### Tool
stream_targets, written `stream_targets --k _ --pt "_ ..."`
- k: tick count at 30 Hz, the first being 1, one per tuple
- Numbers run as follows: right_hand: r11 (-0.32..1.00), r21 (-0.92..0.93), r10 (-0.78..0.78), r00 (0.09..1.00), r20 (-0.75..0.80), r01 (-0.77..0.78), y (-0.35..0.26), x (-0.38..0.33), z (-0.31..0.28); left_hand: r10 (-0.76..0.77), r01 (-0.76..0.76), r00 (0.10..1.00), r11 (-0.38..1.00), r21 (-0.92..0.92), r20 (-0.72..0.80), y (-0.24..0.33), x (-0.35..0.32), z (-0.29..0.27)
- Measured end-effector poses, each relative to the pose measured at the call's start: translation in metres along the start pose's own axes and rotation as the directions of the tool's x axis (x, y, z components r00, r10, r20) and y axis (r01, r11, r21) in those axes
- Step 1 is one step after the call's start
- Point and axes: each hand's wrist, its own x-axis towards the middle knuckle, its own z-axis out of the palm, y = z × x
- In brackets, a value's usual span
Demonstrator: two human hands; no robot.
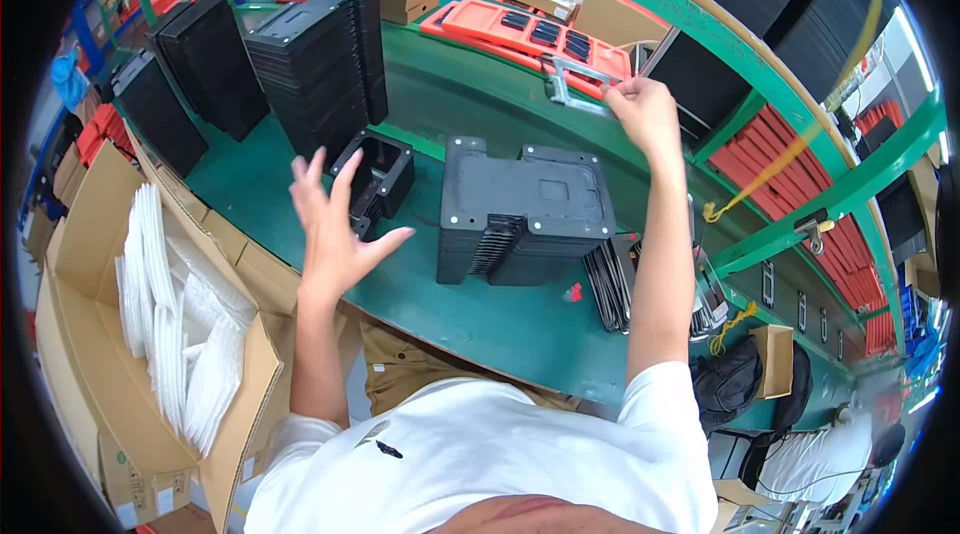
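Carton (85,319) left of bench (480,329), stacks (545,194) on bench

white shirt (560,464) | short sleeves (670,392) | black chest mark (389,450) | tan trousers (405,376) | bare fingers (388,246)

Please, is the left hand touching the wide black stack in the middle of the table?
Apart. The head view shows a strip of green table between the left hand, at its thumb tip, and the wide black stack.
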Motion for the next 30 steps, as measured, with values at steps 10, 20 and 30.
stream_targets --k 10,20,30 --pt "0.898 -0.352 -0.293 0.955 -0.038 0.262 -0.071 -0.140 0.004 0.458 -0.466 0.878 0.742 -0.482 -0.144 0.085 0.041 -0.025" --pt "0.857 -0.281 -0.464 0.884 -0.052 0.433 -0.073 -0.165 -0.003 0.477 -0.483 0.873 0.822 -0.302 -0.100 0.107 0.029 -0.037" --pt "0.866 0.458 -0.058 0.951 -0.304 0.200 0.032 -0.213 -0.064 0.505 0.020 0.852 -0.294 -0.956 -0.137 0.087 -0.020 -0.058"
